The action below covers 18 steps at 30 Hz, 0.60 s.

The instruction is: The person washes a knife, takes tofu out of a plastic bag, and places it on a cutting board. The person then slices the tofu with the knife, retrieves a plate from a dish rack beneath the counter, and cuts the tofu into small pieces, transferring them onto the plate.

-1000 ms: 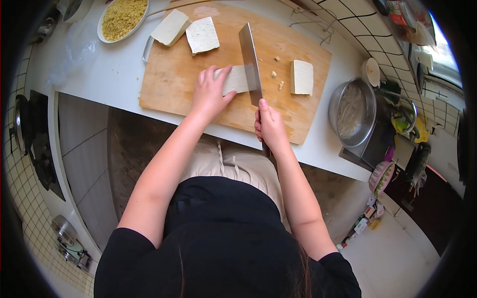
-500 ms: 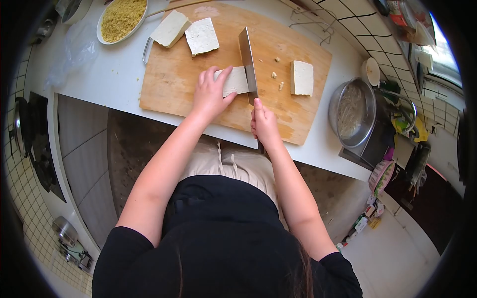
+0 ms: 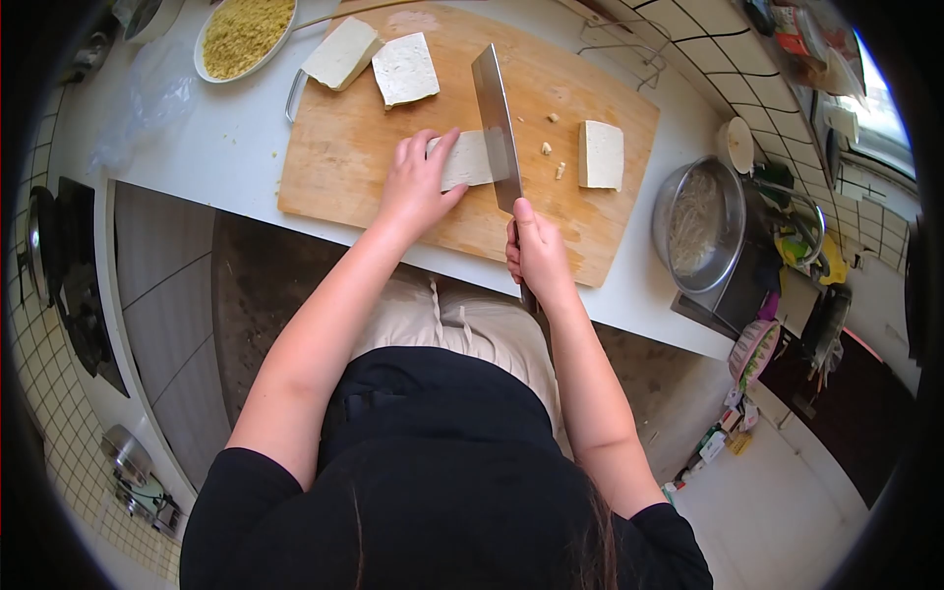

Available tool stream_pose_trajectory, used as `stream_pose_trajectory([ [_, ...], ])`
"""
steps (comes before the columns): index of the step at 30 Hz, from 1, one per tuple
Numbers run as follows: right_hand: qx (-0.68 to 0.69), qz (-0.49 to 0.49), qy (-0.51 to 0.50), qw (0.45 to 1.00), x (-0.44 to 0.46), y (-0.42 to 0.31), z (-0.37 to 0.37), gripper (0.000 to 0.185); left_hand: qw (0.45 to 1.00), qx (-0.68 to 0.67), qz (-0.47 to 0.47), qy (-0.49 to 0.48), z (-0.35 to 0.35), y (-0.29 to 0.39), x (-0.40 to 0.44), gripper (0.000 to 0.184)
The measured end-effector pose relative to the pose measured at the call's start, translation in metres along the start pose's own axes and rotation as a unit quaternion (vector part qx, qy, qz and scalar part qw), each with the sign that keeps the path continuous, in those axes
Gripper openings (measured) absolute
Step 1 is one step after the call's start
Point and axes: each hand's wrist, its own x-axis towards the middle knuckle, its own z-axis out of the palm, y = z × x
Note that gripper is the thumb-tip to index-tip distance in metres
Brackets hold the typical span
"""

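My left hand (image 3: 417, 179) holds a white block of tofu (image 3: 466, 160) on the wooden cutting board (image 3: 344, 177), thumb on the near side and fingers over the far side. In my right hand (image 3: 539, 251) is the handle of a kitchen cleaver (image 3: 498, 133). Its broad blade stands at the tofu's right end, tilted, and covers part of that end. Whether the edge touches the tofu, I cannot tell. Two more tofu pieces, one thick (image 3: 341, 53) and one squarish (image 3: 405, 70), lie at the board's far left. Another tofu block (image 3: 601, 155) sits on the right, near small crumbs (image 3: 547, 148).
A white plate of yellow crumbly food (image 3: 246, 37) stands at the back left, with a clear plastic bag (image 3: 147, 98) beside it. On the right, a steel bowl (image 3: 700, 224) holds thin translucent strands. A wire rack (image 3: 629, 54) stands behind the board, by the tiled wall.
My right hand has shifted slightly right, and the cleaver's blade has turned to show more of its flat face. My left hand keeps its hold on the tofu.
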Motion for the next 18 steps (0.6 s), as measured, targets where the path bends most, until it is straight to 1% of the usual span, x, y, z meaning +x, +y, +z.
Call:
stream_pose_trajectory([
  [7, -0.041, 0.005, 0.027, 0.999, 0.01, 0.008, 0.011, 0.055, 1.0, 0.0, -0.002, 0.0, 0.002, -0.001, 0.0, 0.074],
  [10, -0.055, -0.01, 0.035, 0.998, 0.019, 0.023, 0.013, 0.055, 1.0, 0.002, 0.001, 0.004, 0.002, -0.001, 0.0, 0.075],
  [12, -0.049, -0.004, 0.037, 0.998, 0.02, 0.025, 0.013, 0.055, 1.0, 0.004, 0.002, 0.001, 0.003, -0.001, -0.001, 0.077],
  [15, -0.011, 0.0, 0.018, 1.0, 0.017, 0.023, 0.01, 0.054, 0.999, -0.023, 0.002, 0.033, 0.006, -0.005, -0.002, 0.081],
  [18, 0.011, -0.005, 0.004, 1.0, 0.011, 0.021, 0.007, 0.053, 0.999, -0.044, -0.02, 0.024, 0.004, -0.009, -0.006, 0.083],
])
